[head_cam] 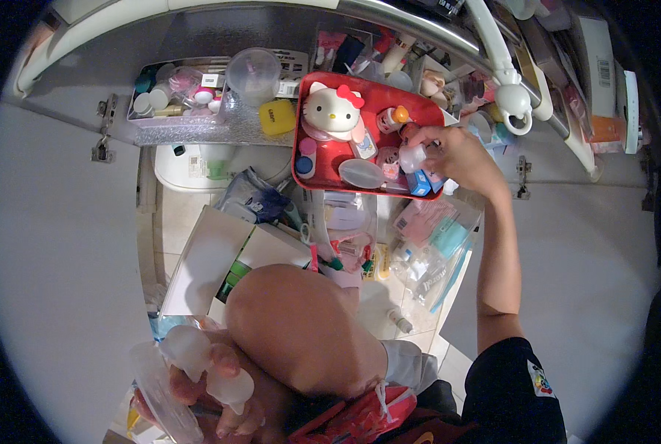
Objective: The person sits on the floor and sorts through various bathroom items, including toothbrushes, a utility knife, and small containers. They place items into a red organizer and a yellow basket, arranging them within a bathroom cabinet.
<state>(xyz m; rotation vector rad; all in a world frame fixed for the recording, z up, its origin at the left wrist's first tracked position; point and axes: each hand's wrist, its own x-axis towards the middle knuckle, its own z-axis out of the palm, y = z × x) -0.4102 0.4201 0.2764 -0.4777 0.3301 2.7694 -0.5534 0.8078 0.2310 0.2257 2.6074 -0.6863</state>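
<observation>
My right hand (460,158) reaches over the right part of a red tray (336,152), its fingers around a small whitish translucent container (413,157). A Hello Kitty figure (333,111) lies in the tray. Beside it are an orange-capped bottle (391,119), a translucent oval piece (361,173) and a small blue box (418,182). Low on the left, my left hand (239,424) holds two frosted, soft-looking pieces, one (186,348) above the other (230,388). A see-through plastic container (161,388) is held in the same hand; part of that hand is hidden.
Behind the tray runs a silvery shelf (180,133) with a pale bin (178,119) of small items, a round plastic tub (252,75) and a yellow case (277,117). Cabinet doors flank me. A white box (208,261), plastic bags (436,250) and a small bottle (400,321) lie below.
</observation>
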